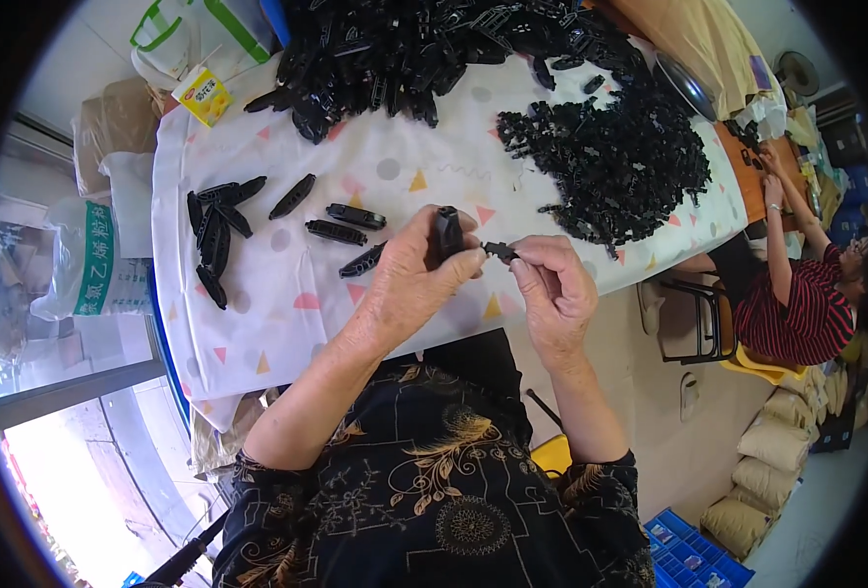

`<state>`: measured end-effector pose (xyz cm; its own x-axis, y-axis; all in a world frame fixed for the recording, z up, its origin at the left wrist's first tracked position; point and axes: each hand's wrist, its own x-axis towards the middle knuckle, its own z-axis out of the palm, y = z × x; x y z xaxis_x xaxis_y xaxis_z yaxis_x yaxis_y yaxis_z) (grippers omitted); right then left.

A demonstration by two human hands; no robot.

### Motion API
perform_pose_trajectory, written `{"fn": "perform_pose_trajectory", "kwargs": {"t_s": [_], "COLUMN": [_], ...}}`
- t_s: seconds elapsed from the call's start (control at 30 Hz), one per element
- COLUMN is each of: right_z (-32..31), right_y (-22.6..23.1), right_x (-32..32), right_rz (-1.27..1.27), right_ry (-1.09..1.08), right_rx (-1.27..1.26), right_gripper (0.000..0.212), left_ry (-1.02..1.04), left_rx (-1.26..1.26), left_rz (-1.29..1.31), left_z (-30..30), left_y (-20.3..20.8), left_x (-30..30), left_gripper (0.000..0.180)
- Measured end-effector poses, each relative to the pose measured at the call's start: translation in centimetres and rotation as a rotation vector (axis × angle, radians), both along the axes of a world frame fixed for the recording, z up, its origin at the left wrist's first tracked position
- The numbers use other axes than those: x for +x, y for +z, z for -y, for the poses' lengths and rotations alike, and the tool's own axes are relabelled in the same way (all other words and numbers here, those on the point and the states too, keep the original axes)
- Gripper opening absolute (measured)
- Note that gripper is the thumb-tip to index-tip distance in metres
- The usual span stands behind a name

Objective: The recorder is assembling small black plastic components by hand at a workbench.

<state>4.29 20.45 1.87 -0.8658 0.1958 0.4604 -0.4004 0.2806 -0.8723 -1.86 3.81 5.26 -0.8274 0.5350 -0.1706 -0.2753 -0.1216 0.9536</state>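
Over the near edge of the table, my left hand [409,269] is closed around a black elongated plastic part [448,233], which stands roughly upright in the fingers. Just to its right, my right hand [556,289] pinches a small black plastic clip [500,252], whose left end comes close to the left fingertips; whether it touches the larger part I cannot tell. Left of my hands lie several similar long parts, among them one black part [336,232] near my left wrist and a cluster [217,240] farther left.
A large heap of long black parts [375,59] covers the table's far side. At right lies a pile of small black clips [620,162]. A yellow carton [202,96] stands at the far left on the patterned tablecloth [287,333]. Another person [796,304] sits at right.
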Motion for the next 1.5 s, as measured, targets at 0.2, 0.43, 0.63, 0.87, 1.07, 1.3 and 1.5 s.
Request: {"fn": "perform_pose_trajectory", "kwargs": {"t_s": [0.2,0.43,0.63,0.87,1.07,1.3,1.5], "right_z": [0.0,-1.0,-1.8,-1.6,-1.8,-1.3,-0.4], "right_y": [0.1,-1.0,-2.2,-3.9,-4.3,-3.4,-3.3], "right_x": [1.1,1.2,1.2,1.3,1.8,2.7,2.3], "right_rz": [-0.197,-0.283,-0.285,-0.313,-0.247,-0.052,-0.047], "right_ry": [-0.184,-0.223,-0.205,-0.3,-0.313,-0.391,-0.372], "right_rx": [0.358,0.407,0.419,0.401,0.36,0.237,0.252], "right_gripper": [0.024,0.027,0.033,0.034,0.034,0.028,0.029], "left_ry": [-0.106,-0.182,-0.206,-0.195,-0.219,-0.204,-0.157], "left_rx": [0.103,-0.029,-0.094,-0.256,-0.333,-0.163,-0.145], "left_rz": [0.105,0.102,0.029,-0.106,-0.122,0.106,0.117], "left_z": [0.2,-1.7,-2.4,-3.2,-3.6,-4.5,-4.8], "left_y": [-1.9,-1.4,-2.0,-2.5,-3.4,-4.6,-5.3], "left_x": [1.0,0.9,0.5,0.9,0.7,0.8,1.1], "left_gripper": [0.049,0.041,0.05,0.053,0.053,0.056,0.057]}}
